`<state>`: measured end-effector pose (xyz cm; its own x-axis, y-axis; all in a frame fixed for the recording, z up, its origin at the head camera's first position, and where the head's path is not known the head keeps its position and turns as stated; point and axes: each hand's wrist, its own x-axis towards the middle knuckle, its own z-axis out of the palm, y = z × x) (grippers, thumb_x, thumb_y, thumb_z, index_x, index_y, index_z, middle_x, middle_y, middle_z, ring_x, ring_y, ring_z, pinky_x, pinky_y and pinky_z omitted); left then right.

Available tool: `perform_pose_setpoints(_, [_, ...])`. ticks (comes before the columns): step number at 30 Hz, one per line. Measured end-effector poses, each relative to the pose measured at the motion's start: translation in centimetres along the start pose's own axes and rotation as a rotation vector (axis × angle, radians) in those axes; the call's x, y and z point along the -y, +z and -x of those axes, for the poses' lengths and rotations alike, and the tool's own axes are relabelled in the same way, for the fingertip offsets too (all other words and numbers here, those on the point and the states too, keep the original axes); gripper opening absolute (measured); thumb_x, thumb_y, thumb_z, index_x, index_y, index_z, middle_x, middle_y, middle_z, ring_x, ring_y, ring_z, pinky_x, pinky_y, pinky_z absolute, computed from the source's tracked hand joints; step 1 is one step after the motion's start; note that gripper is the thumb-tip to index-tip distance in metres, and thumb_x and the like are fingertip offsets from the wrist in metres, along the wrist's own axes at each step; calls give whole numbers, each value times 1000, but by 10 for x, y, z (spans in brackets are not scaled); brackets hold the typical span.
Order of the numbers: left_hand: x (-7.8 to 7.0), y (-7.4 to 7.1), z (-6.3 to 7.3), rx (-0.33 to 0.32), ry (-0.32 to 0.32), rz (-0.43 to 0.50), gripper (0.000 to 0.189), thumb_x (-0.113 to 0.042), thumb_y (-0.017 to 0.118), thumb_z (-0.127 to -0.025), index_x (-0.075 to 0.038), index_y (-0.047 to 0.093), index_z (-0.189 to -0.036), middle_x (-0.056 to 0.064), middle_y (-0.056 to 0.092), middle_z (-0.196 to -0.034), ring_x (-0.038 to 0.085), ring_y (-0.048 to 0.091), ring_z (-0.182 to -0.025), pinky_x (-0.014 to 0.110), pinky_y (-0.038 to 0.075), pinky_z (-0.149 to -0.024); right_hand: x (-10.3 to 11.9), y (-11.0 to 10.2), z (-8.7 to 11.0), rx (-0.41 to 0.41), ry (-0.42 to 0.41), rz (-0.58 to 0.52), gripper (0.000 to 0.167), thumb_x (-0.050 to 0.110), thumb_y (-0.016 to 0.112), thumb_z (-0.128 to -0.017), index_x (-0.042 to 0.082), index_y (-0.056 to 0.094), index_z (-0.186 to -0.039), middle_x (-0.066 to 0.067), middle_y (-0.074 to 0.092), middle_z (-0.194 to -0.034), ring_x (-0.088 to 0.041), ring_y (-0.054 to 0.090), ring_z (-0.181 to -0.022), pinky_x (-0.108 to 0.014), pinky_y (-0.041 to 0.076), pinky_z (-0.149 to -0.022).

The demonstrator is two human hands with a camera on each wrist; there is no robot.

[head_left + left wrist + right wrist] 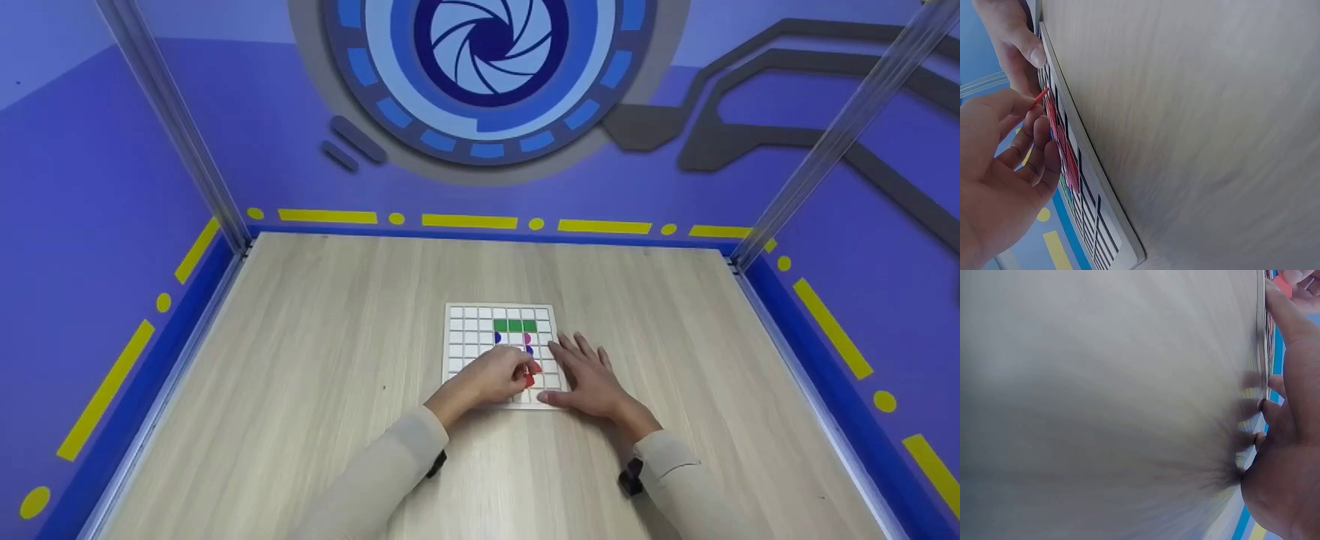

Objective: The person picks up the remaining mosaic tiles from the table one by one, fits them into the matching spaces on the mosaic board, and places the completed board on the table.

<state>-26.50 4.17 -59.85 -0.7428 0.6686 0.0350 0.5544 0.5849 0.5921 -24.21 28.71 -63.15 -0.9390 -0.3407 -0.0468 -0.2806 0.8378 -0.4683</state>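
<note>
A white square board [466,337] with a dark grid lies flat on the table. Over its lower part, my left hand [491,375] pinches a small thin red tile [1040,97] between thumb and index finger, its other fingers loosely bent. The tile stands tilted just above the board. Flat red pieces [1068,157] lie beneath that hand, partly hidden. My right hand [592,386] rests at the board's right edge with fingers spread, thumb and index touching the frame. Farther up the grid are green squares [515,325], a pink rounded piece [527,339] and blue rounded pieces [497,338].
Around the board extends a pale wood-grain table [337,322]. Blue-purple panels [247,135] with yellow marks enclose its back and sides, and metal posts [176,142] stand at the back corners.
</note>
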Motion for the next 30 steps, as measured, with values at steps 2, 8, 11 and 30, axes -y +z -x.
perform_pose_setpoints(2, [-1, 1, -1, -9, 1, -17, 16, -8, 71, -97, -11, 75, -112, -8, 62, -86, 5, 53, -77, 23, 45, -68, 0, 0, 0, 2, 3, 1, 107, 76, 72, -85, 18, 35, -167, -10, 20, -175, -39, 5, -162, -69, -1, -123])
perform_pose_setpoints(8, [-4, 4, -4, -45, -5, -20, 7, -13, 71, -101, -13, 71, -107, -8, 64, -88, 5, 56, -78, 25, 49, -72, -2, 0, 0, 4, 1, 12, 108, 77, 71, -85, 17, 35, -167, -10, 20, -175, -39, 5, -162, -69, -1, -123])
perform_pose_setpoints(11, [-6, 5, -7, -75, -15, -15, 4, -12, 72, -100, -14, 71, -103, -8, 66, -89, 6, 57, -80, 26, 50, -75, -1, 0, 0, 3, 0, 9, 108, 77, 71, -85, 17, 35, -167, -10, 20, -175, -39, 5, -162, -70, 0, -123])
perform_pose_setpoints(30, [-13, 15, -15, -167, -95, -151, 9, -21, 80, -95, -20, 72, -91, -9, 63, -86, 10, 59, -82, 33, 51, -77, -2, 0, 0, -16, -27, -11, 105, 72, 74, -85, 14, 38, -165, -11, 23, -175, -41, 8, -162, -72, 1, -122])
